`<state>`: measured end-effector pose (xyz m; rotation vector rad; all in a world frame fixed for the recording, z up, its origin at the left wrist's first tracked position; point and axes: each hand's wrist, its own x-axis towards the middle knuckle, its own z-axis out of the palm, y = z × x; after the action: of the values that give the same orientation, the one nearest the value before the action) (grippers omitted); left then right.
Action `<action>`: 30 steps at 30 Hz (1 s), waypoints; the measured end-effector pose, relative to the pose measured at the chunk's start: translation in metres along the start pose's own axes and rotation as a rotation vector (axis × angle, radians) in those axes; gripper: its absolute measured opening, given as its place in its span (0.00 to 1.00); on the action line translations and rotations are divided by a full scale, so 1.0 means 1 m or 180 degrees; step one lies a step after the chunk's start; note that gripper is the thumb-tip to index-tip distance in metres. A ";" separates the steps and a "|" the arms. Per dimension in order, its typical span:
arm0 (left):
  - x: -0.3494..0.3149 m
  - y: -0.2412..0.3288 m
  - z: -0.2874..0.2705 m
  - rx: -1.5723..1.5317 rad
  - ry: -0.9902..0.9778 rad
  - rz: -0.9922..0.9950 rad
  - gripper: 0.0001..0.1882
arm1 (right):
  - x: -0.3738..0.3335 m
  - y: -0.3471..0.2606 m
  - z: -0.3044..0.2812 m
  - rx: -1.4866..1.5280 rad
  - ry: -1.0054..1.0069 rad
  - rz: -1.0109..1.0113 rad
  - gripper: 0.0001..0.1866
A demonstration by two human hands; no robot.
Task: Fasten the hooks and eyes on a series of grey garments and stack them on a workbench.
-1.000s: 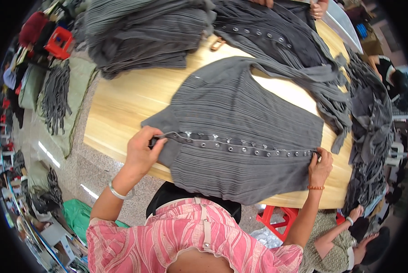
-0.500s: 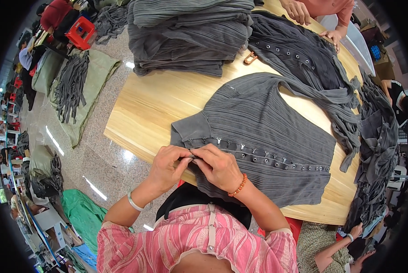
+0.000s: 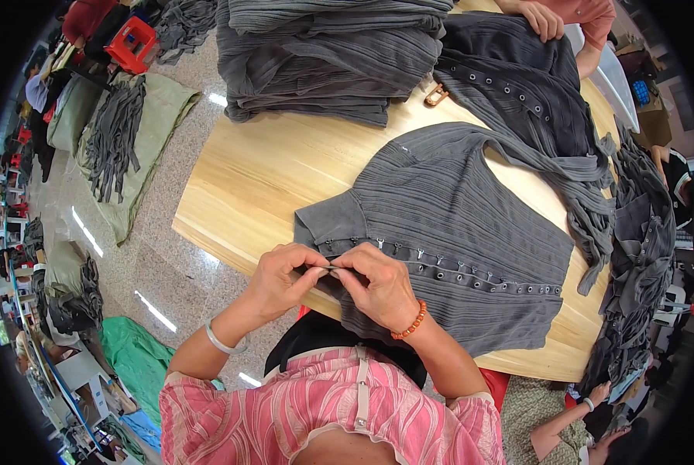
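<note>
A dark grey ribbed garment [image 3: 455, 201] lies spread on the wooden table in front of me, its collar toward the left. Metal hooks run along one front edge and round eyelets along the other. At the near edge, below the collar, my left hand [image 3: 281, 280] pinches the garment's front edge between thumb and forefinger. Close beside it, my right hand [image 3: 378, 285] pinches the same edge, the fingertips of both hands almost meeting. Whether a hook or eyelet sits between the fingertips is hidden.
A tall stack of folded grey garments [image 3: 324, 66] stands at the back of the table [image 3: 238, 178]. An orange-brown clip-like tool [image 3: 436, 94] lies beside it. Across the table, a co-worker's hand [image 3: 544, 19] rests on another dark garment [image 3: 510, 85]. More garments [image 3: 641, 225] hang along the right edge.
My hands stay pinched on the garment edge, with the fingertips shifting slightly. Across the table, the co-worker's hands have moved over the dark garment, which is partly folded or lifted.
</note>
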<state>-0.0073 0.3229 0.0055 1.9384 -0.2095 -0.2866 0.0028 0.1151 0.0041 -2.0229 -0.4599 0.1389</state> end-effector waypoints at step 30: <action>0.042 -0.006 -0.014 0.0738 -0.0411 0.0276 0.05 | 0.026 0.007 0.003 0.0332 -0.0218 0.1415 0.08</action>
<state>0.0365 0.3256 0.0006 2.1344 -0.4269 -0.3425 0.0279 0.1246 -0.0013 -1.9934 -0.0362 0.4943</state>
